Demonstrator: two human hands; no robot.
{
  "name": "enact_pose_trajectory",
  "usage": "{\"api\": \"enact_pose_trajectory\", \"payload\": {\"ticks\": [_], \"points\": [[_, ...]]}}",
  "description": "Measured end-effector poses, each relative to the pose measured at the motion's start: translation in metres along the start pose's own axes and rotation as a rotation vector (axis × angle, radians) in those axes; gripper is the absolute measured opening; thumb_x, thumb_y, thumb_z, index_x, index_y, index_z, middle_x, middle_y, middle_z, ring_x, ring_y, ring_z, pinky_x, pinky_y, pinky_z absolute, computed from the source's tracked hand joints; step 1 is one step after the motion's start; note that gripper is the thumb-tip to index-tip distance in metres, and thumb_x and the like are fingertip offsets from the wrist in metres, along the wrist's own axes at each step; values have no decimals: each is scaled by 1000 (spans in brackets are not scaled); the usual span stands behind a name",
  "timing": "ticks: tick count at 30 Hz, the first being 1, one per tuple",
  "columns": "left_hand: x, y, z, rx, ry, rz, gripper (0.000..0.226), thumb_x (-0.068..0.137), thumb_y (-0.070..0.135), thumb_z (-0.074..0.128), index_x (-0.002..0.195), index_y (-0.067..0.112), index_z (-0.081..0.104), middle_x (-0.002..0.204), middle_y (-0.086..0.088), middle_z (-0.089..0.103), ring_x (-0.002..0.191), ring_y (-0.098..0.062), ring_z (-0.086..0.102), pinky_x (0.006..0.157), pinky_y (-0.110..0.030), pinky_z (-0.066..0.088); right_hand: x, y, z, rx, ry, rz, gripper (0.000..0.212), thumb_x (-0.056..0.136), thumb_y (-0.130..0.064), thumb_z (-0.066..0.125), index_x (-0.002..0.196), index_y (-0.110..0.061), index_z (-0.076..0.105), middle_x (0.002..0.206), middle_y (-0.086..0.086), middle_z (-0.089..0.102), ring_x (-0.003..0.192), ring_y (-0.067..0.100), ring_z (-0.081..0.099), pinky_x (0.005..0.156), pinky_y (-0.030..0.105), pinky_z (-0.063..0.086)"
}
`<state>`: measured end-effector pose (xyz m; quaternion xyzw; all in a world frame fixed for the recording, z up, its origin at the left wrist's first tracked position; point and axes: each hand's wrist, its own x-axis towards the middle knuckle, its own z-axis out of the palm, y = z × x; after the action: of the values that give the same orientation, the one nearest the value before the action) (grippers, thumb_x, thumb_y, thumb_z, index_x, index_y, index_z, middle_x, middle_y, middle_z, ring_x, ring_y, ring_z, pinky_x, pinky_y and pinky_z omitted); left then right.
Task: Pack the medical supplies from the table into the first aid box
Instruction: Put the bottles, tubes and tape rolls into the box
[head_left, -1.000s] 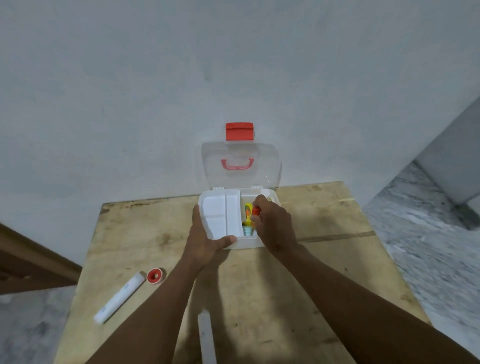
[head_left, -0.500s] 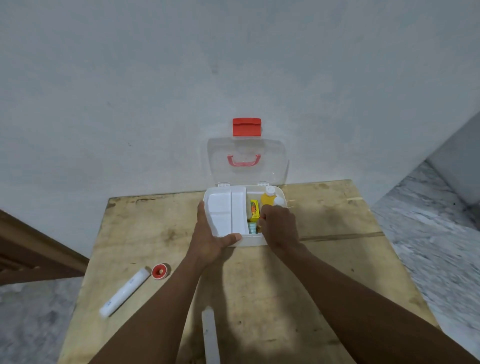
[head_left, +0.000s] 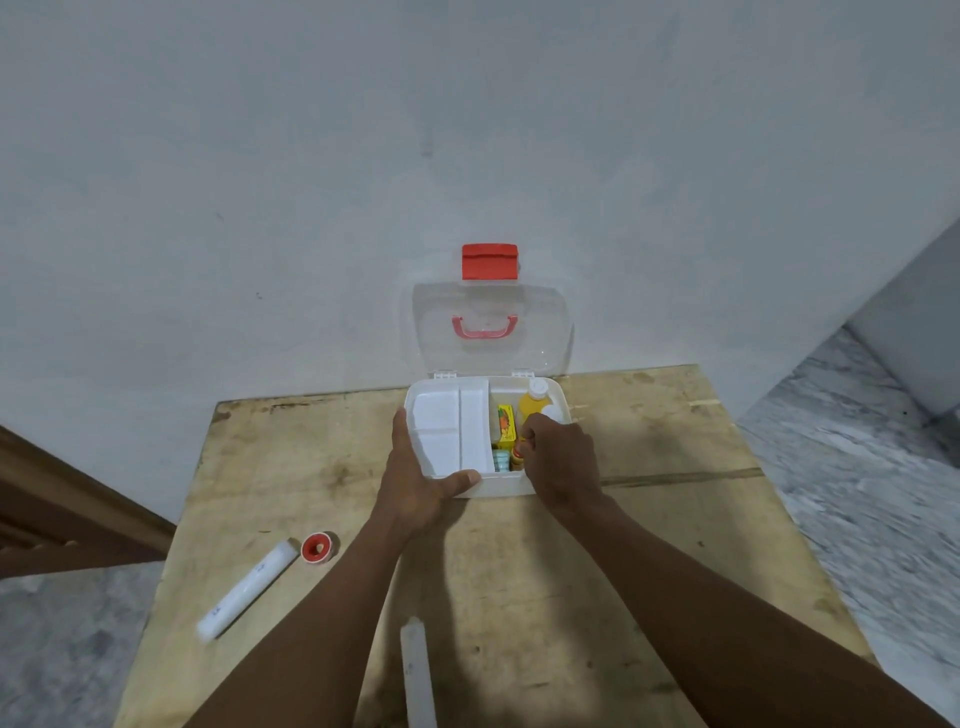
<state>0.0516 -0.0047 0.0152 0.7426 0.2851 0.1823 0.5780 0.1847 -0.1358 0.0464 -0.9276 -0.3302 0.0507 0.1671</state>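
Our left hand (head_left: 415, 488) is closed on the near left corner of the white plastic first aid box (head_left: 498, 488), thumb along its front rim, pinning it to the worn wooden table (head_left: 649, 519). Our right hand (head_left: 563, 462) reaches into the box's right compartment, fingertips pinched on what looks like a small red-capped item (head_left: 517, 453); most of it is hidden, so we cannot tell what it is.

Beside that in the box lie a yellow carton (head_left: 505, 425), a yellow bottle with a white cap (head_left: 534, 400) and something pale blue (head_left: 501, 460). The clear lid with its red latch (head_left: 489, 261) stands open behind the box.

Left of the box and nearer us lie a white tube (head_left: 247, 590) and a red-and-white tape roll (head_left: 316, 547); another pale tube (head_left: 417, 670) sits in front of the box. We judge these light and stiff, the tubes smooth and prone to roll, best gripped mid-length; the roll by its rim.

The tube's faint markings and the carton's print are unreadable.
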Motion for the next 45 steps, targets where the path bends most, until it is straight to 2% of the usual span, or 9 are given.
{"api": "enact_pose_trajectory", "payload": {"ticks": [9, 15, 21, 24, 27, 31, 36, 41, 45], "points": [[-2, 2, 2, 5, 9, 2, 100, 59, 37, 86, 139, 28, 26, 122, 19, 49, 115, -4, 51, 93, -40, 55, -10, 6, -5, 10, 99, -102, 13, 92, -25, 61, 89, -13, 66, 85, 8, 74, 75, 31, 69, 66, 34, 54], [-3, 3, 1, -15, 10, -12, 99, 59, 31, 86, 138, 26, 26, 122, 19, 50, 114, -3, 52, 94, -44, 54, -18, 24, -15, 139, 364, -78, 5, 88, -11, 60, 92, -12, 63, 83, 6, 69, 72, 26, 64, 61, 42, 55], [-4, 2, 0, -8, -2, -23, 104, 59, 31, 88, 140, 22, 25, 124, 17, 49, 117, -1, 51, 97, -43, 52, -17, 52, -24, 406, -95, -20, 85, 64, -38, 88, 135, -17, 45, 130, -2, 52, 115, 17, 52, 99, 39, 48], [-3, 3, -1, -8, -10, -46, 105, 58, 34, 89, 141, 25, 24, 129, 10, 48, 122, -13, 50, 98, -48, 51, -3, 58, -26, 512, -201, -142, 99, 47, -51, 95, 130, -29, 45, 126, -12, 58, 114, 12, 58, 94, 43, 54], [-4, 6, 1, 6, -14, -47, 98, 61, 31, 88, 138, 23, 27, 128, 10, 46, 119, -3, 49, 97, -43, 53, 19, 65, -12, 523, -262, -166, 114, 42, -50, 97, 137, -31, 38, 130, -10, 56, 120, 14, 57, 96, 43, 54], [-4, 9, 4, 1, -4, -96, 96, 64, 26, 87, 139, 25, 26, 132, 6, 44, 123, -7, 46, 96, -39, 53, 42, 81, 30, 538, -358, -111, 151, 30, -68, 92, 151, -31, 9, 148, -5, 38, 136, 24, 44, 102, 53, 48], [-6, 20, 7, 50, 9, -145, 99, 67, 22, 87, 143, 22, 24, 136, 4, 40, 124, -8, 44, 99, -38, 50, 29, 70, 25, 590, -276, -124, 145, 38, -73, 86, 151, -30, 6, 150, -4, 34, 134, 22, 44, 103, 48, 48], [-12, 27, 14, 130, 97, -243, 99, 62, 36, 89, 140, 23, 28, 134, 3, 46, 124, -21, 47, 99, -50, 49, 23, 65, 14, 567, -274, -165, 142, 48, -66, 85, 152, -28, -4, 158, -4, 16, 143, 17, 27, 112, 31, 30], [-34, 32, 36, 211, 298, -336, 112, 68, 42, 84, 155, 24, 15, 149, -2, 45, 132, -27, 45, 107, -41, 41, 24, 67, 11, 524, -327, -150, 150, 44, -74, 81, 151, -31, -15, 162, -4, 0, 149, 19, 13, 120, 42, 23]]}}
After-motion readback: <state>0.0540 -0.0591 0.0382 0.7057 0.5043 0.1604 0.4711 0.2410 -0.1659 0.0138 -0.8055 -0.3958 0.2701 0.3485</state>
